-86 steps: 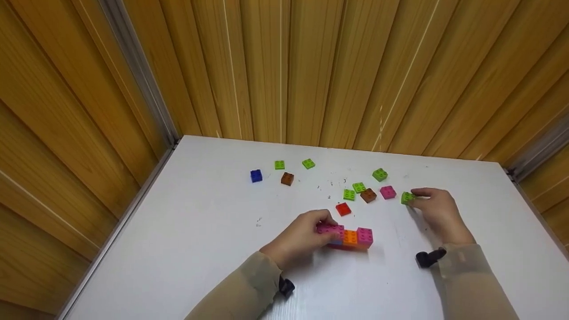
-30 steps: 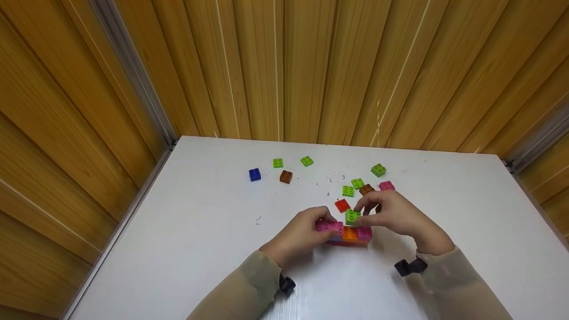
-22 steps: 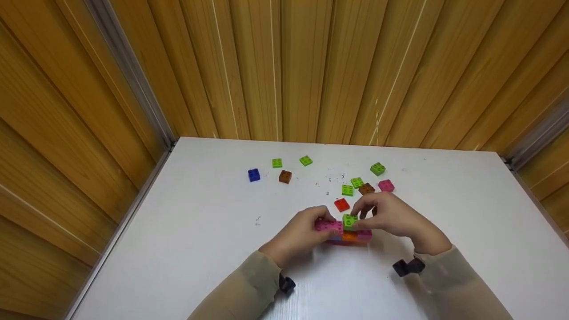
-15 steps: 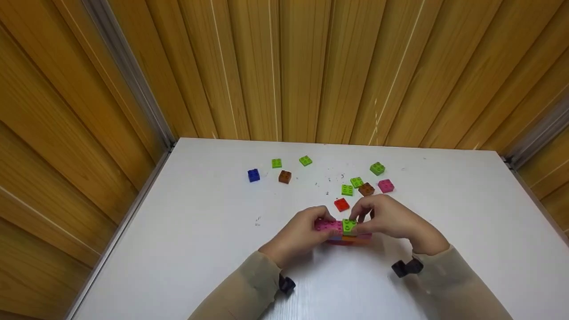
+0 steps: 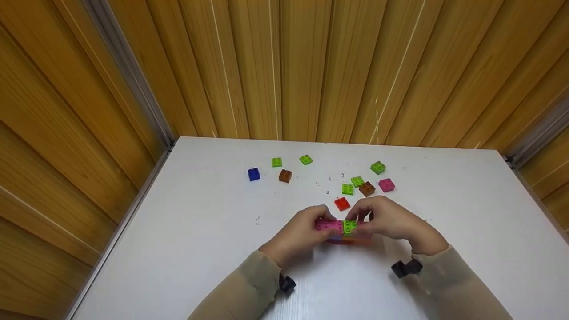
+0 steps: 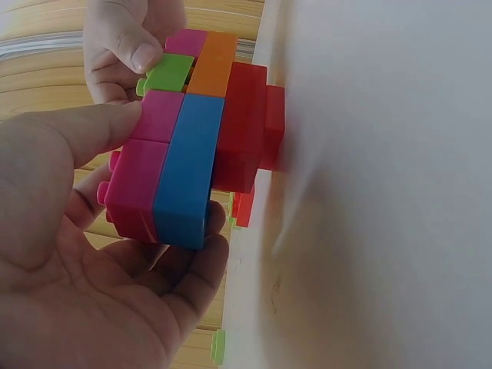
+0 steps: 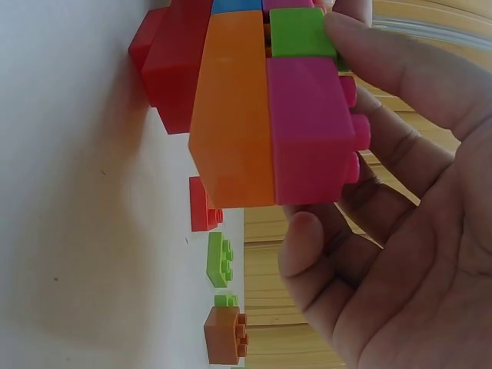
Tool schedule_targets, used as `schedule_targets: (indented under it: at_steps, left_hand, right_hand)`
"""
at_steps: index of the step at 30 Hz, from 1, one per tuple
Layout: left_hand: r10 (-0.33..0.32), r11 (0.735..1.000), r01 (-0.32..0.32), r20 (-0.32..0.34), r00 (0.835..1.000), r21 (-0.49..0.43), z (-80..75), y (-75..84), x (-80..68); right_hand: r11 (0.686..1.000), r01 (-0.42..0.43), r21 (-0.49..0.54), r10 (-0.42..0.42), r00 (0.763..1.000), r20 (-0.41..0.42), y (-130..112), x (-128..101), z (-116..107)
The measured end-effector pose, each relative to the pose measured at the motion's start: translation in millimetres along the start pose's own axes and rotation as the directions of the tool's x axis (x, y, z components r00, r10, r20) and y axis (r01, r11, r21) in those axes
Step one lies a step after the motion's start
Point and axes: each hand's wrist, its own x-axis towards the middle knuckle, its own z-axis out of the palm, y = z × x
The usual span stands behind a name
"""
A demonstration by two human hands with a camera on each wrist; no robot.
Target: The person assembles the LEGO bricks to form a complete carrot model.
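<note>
Left hand [image 5: 298, 233] grips block stack [image 5: 343, 231]; right hand [image 5: 391, 221] pinches green brick [image 5: 350, 226] onto it. Off-centre pressing could leave the brick crooked, or tip the stack.

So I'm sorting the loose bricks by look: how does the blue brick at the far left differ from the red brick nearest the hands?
The blue brick sits far from both hands at the left end of the scatter; the red brick lies just beyond the fingers. The blue brick looks taller and cube-like, while the red brick looks flat and low. They differ in colour. Both lie loose on the white table, studs up, untouched.
</note>
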Motion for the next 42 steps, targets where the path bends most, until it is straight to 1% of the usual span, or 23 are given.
schedule_targets:
  at_steps: [8,11,19,23,26,29,32,34,37,39,42]
  left_hand:
    - [-0.017,1.000,0.017,0.004,1.000,-0.011,0.3,2.1,-1.1]
    - [-0.024,1.000,0.024,0.003,1.000,-0.013,0.5,1.1,-0.8]
    - [-0.002,1.000,0.002,0.006,1.000,-0.005,0.6,-1.9,-1.7]
    - [-0.008,1.000,0.008,0.004,1.000,-0.007,0.2,0.3,-1.4]
    - [-0.009,1.000,0.010,0.008,1.000,-0.010,1.1,1.8,-0.5]
    - [0.006,1.000,-0.006,0.017,1.000,-0.009,1.5,2.7,1.2]
    - [0.028,1.000,-0.028,0.020,0.999,0.005,2.2,2.2,2.6]
    - [0.037,0.999,-0.037,0.014,0.999,0.018,2.6,2.1,2.5]
    - [0.029,0.999,-0.029,0.012,1.000,0.026,3.3,2.3,1.3]
    - [0.021,0.999,-0.022,0.013,1.000,0.023,3.3,2.5,0.4]
    - [0.009,1.000,-0.010,0.008,1.000,0.020,2.0,3.2,-0.1]
  right_hand:
    - [0.998,-0.043,0.041,0.044,0.999,-0.008,-0.8,-0.9,3.6]
    - [0.998,-0.043,0.036,0.044,0.999,-0.015,-2.5,-1.0,5.7]
    - [1.000,-0.022,0.017,0.023,0.999,-0.046,-10.3,-2.3,13.1]
    - [0.999,-0.038,-0.025,0.036,0.994,-0.102,-15.1,-7.0,16.7]
    - [0.998,-0.033,-0.051,0.025,0.988,-0.152,-15.7,-14.0,21.4]
    - [0.996,-0.029,-0.081,0.012,0.980,-0.200,-15.0,-21.2,25.7]
    - [0.994,-0.055,-0.098,0.030,0.971,-0.235,-14.2,-26.7,29.1]
    - [0.993,-0.094,-0.073,0.073,0.965,-0.252,-13.2,-29.5,31.3]
    - [0.988,-0.156,0.011,0.154,0.955,-0.255,-7.2,-34.2,34.0]
    - [0.979,-0.184,0.092,0.201,0.951,-0.235,-0.6,-36.7,33.9]
    - [0.957,-0.174,0.233,0.217,0.961,-0.173,13.2,-38.3,28.5]
